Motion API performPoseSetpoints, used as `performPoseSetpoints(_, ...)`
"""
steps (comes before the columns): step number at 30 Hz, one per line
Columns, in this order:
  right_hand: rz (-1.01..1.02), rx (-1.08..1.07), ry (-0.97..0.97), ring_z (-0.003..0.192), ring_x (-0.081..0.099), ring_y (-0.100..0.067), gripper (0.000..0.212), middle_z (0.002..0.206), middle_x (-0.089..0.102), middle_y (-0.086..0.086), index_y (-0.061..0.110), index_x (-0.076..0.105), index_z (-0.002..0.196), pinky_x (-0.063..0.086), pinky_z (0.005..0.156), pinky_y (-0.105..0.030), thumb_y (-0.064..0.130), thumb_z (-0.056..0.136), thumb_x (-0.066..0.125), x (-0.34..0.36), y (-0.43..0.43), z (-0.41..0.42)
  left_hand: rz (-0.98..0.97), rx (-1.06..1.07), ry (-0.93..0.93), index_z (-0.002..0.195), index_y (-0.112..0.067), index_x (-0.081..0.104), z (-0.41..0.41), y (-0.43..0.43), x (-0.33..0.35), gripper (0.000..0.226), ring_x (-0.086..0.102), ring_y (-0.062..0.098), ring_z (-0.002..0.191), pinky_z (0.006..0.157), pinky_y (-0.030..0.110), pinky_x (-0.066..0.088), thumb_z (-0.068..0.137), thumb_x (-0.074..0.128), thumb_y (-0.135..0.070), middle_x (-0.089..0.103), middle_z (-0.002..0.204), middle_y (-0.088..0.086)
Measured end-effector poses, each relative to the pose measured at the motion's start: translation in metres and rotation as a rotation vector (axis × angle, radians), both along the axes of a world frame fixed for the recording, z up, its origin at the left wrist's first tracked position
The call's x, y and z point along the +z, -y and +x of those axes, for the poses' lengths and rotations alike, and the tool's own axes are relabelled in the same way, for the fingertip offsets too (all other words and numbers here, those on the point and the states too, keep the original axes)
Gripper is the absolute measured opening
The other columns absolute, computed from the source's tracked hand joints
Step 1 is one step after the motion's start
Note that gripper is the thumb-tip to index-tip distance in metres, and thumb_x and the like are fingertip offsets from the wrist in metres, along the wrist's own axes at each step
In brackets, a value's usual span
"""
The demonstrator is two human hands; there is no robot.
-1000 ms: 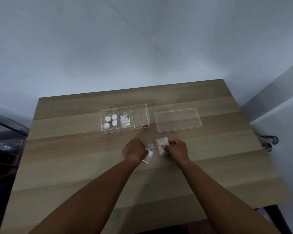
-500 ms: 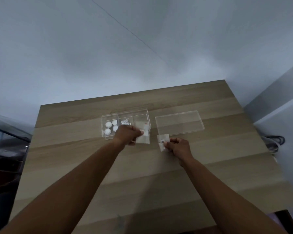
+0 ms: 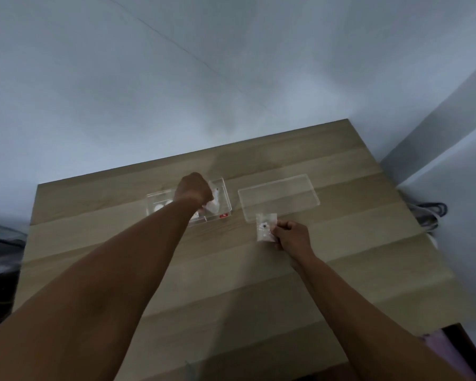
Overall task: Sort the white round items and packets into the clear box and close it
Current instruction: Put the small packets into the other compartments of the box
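**Left hand over open box, right hand holds packet near lid**

Clear box (image 3: pixel 222 192) sits open on the wooden table (image 3: pixel 94 237), toward the far edge, left of centre. It is see-through plastic, shallow, rectangular, divided into compartments, with a small red mark (image 3: pixel 224 215) on the near right corner. White round items (image 3: pixel 158 207) show in the leftmost compartment, partly hidden by the forearm; exact count cannot be told.

Left hand (image 3: pixel 194 189) is over the middle-right part of the box, fingers curled down and closed around a whitish crumpled packet (image 3: pixel 212 207) that pokes out under the knuckles. Whether the packet touches the box floor cannot be told.

Clear lid (image 3: pixel 278 196) lies flat on the table just right of the box, apart from it; same transparent plastic, rectangular.

Right hand (image 3: pixel 291 237) is near the lid's near left corner, fingers pinched shut on the right edge of a small clear packet (image 3: pixel 265 226). This packet is squarish, translucent white, with a small dark dot near its middle; its top edge overlaps the lid's near rim in this view.

Dark cables (image 3: pixel 429 213) lie off the table's right edge.
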State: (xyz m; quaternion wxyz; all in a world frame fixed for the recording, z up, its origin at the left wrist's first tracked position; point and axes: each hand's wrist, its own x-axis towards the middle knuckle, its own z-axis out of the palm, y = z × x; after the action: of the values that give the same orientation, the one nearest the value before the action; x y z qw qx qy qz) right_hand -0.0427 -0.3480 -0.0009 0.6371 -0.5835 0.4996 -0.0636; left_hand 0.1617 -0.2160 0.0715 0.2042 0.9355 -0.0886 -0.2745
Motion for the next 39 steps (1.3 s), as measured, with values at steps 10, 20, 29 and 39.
performPoseSetpoints(10,-0.084,0.072,0.044,0.052,0.053,-0.004,0.016,0.067,0.065,0.001,0.005,0.071,0.095,0.038,0.042,-0.01,0.005,0.079,0.07,0.018,0.005,0.02,0.011,-0.056,0.176,0.094,-0.018,0.077,-0.003,-0.003,-0.003,0.025,0.07,0.028,0.097,0.077,0.033,0.051,0.072,0.083,-0.029,0.076,0.102,0.006)
performPoseSetpoints(20,-0.388,0.442,0.024,0.075,0.068,-0.027,0.01,0.086,0.075,-0.018,0.009,0.074,0.084,0.055,0.079,-0.043,0.007,0.083,0.064,0.053,-0.019,0.123,-0.076,0.247,0.439,0.118,-0.029,0.067,0.002,-0.083,-0.006,0.036,0.057,0.029,0.118,0.095,0.043,0.051,0.084,0.064,-0.019,0.059,0.128,0.009)
performPoseSetpoints(29,-0.832,0.847,-0.297,0.101,0.065,-0.033,0.026,0.106,0.07,-0.015,0.01,0.064,0.104,0.052,0.083,-0.036,0.013,0.079,0.059,0.046,-0.044,0.161,-0.226,0.549,0.19,0.128,-0.022,0.06,-0.012,-0.137,-0.035,0.042,0.061,0.03,0.117,0.096,0.035,0.046,0.087,0.057,-0.011,0.067,0.125,0.013)
performPoseSetpoints(39,-1.174,1.101,-0.323,0.088,0.067,-0.038,0.045,0.098,0.069,-0.02,0.007,0.038,0.128,0.047,0.069,-0.037,0.008,0.086,0.054,0.035,-0.051,0.156,-0.256,0.593,0.192,0.122,-0.024,0.064,-0.011,-0.141,-0.04,0.043,0.065,0.028,0.109,0.083,0.029,0.046,0.087,0.048,-0.005,0.072,0.118,0.011)
